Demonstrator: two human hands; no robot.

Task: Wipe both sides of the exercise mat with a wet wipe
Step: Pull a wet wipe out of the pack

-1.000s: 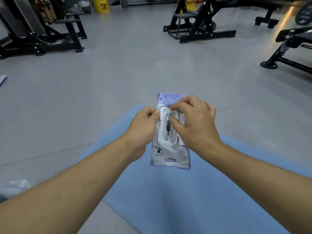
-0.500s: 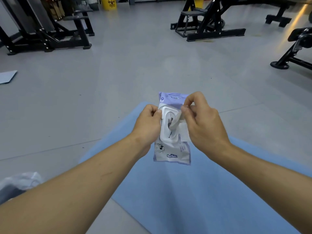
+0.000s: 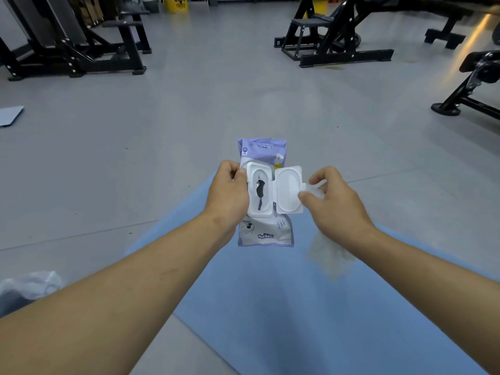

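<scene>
The grey floor (image 3: 162, 131) carries black gym machines (image 3: 67, 44) along its far side. A blue mat (image 3: 270, 307) lies flat on the near floor, reaching from the centre to the near right. Above it the left hand (image 3: 230, 196) grips the left edge of a wipe pack (image 3: 266, 234), whose white lid (image 3: 289, 189) is flipped open to the right. The right hand (image 3: 335, 204), just right of the lid, pinches a wet wipe (image 3: 328, 255), which hangs blurred below it.
</scene>
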